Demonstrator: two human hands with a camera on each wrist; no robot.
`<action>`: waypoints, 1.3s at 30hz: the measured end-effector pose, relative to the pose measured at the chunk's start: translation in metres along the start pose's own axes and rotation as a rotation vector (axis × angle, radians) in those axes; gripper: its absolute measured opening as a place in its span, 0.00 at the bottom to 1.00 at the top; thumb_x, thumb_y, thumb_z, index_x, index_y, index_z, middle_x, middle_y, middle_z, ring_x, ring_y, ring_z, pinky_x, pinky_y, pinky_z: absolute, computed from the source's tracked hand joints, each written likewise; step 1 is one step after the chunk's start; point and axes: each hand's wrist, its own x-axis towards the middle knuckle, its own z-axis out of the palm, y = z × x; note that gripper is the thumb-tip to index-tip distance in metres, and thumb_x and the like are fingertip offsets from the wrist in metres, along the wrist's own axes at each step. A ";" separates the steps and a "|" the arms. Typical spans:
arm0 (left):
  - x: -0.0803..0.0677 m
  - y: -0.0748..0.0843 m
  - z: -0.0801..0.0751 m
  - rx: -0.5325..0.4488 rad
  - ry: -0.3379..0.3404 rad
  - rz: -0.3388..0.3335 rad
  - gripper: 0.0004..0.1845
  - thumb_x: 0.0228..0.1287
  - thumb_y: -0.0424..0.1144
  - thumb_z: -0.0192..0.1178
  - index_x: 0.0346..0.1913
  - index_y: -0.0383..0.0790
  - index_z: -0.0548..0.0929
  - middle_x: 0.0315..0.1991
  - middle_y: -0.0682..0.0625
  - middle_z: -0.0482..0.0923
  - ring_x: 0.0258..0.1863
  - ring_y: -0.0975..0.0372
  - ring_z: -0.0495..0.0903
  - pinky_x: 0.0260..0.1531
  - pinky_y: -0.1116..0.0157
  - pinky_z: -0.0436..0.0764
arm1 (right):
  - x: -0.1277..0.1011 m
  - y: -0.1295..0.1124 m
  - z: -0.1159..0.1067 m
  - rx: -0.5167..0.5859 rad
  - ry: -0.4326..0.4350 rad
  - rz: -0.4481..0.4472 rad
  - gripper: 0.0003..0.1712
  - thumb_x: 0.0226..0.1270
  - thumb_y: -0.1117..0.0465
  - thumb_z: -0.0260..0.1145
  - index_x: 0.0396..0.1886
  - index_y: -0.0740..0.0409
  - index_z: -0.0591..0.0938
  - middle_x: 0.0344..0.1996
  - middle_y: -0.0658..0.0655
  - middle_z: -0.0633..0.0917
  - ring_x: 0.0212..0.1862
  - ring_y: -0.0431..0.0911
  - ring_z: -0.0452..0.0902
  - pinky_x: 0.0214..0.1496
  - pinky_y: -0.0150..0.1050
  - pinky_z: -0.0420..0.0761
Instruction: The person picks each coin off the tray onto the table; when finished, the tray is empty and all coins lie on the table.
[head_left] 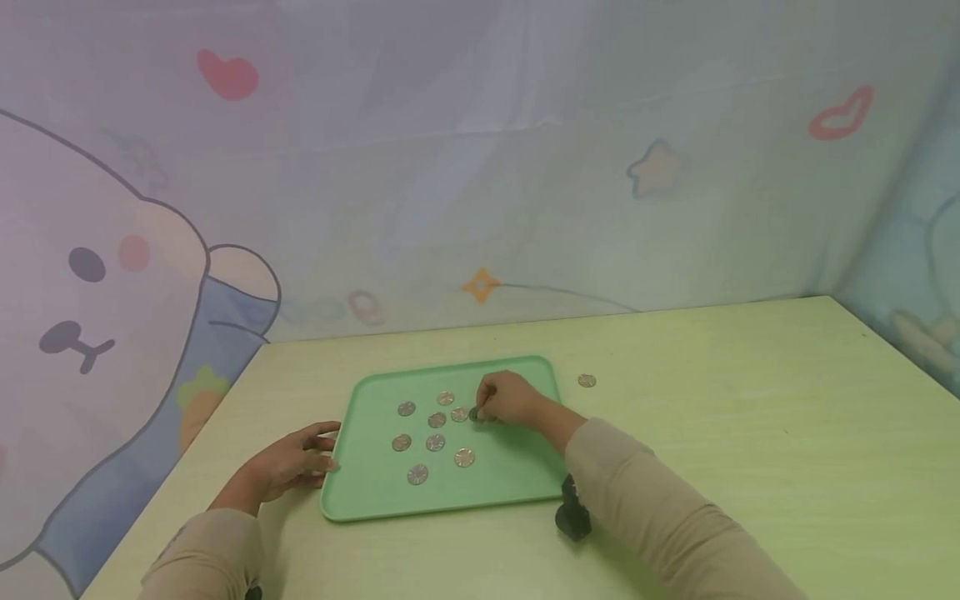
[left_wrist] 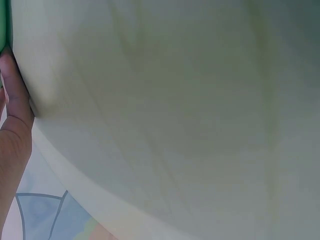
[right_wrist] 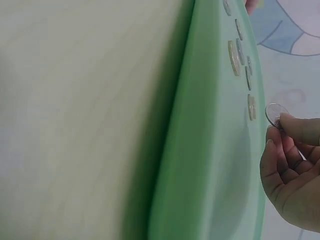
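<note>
Fingers (right_wrist: 295, 130) of the right hand (head_left: 513, 400) pinch a coin (right_wrist: 275, 114) on edge, tilted over the tray (head_left: 517, 475).

A finger of the left hand (left_wrist: 15, 100) touches the green tray (left_wrist: 4, 25) on the pale table (left_wrist: 175, 110).

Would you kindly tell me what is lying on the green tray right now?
On the green tray lie eight loose coins. The right hand pinches a ninth coin over it. Anything beneath that hand is hidden. The left hand touches the tray's left edge.
</note>
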 end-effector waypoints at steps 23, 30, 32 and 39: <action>0.000 0.001 0.000 0.007 0.008 -0.001 0.37 0.53 0.30 0.56 0.63 0.30 0.49 0.53 0.34 0.56 0.39 0.59 0.70 0.36 0.61 0.73 | -0.016 0.004 -0.045 0.205 0.043 -0.023 0.06 0.56 0.68 0.59 0.32 0.65 0.73 0.31 0.58 0.76 0.33 0.47 0.73 0.35 0.40 0.73; 0.000 0.001 0.000 -0.003 0.000 -0.002 0.38 0.52 0.30 0.56 0.63 0.29 0.48 0.53 0.34 0.55 0.39 0.59 0.71 0.37 0.61 0.73 | -0.019 0.015 -0.057 0.211 0.050 -0.019 0.06 0.56 0.66 0.60 0.32 0.64 0.73 0.31 0.57 0.77 0.33 0.47 0.72 0.36 0.40 0.73; 0.000 0.001 0.000 -0.005 0.002 -0.004 0.38 0.52 0.30 0.56 0.63 0.29 0.48 0.53 0.34 0.55 0.38 0.59 0.71 0.37 0.61 0.73 | -0.020 0.019 -0.060 0.211 0.051 -0.021 0.07 0.56 0.66 0.60 0.32 0.64 0.72 0.31 0.57 0.77 0.33 0.47 0.72 0.36 0.40 0.73; 0.000 0.001 0.001 -0.004 0.003 -0.001 0.38 0.52 0.30 0.56 0.63 0.29 0.48 0.54 0.33 0.55 0.39 0.59 0.70 0.37 0.61 0.73 | -0.024 0.029 -0.069 0.210 0.064 -0.014 0.07 0.56 0.65 0.60 0.32 0.64 0.72 0.32 0.57 0.78 0.33 0.47 0.72 0.36 0.40 0.73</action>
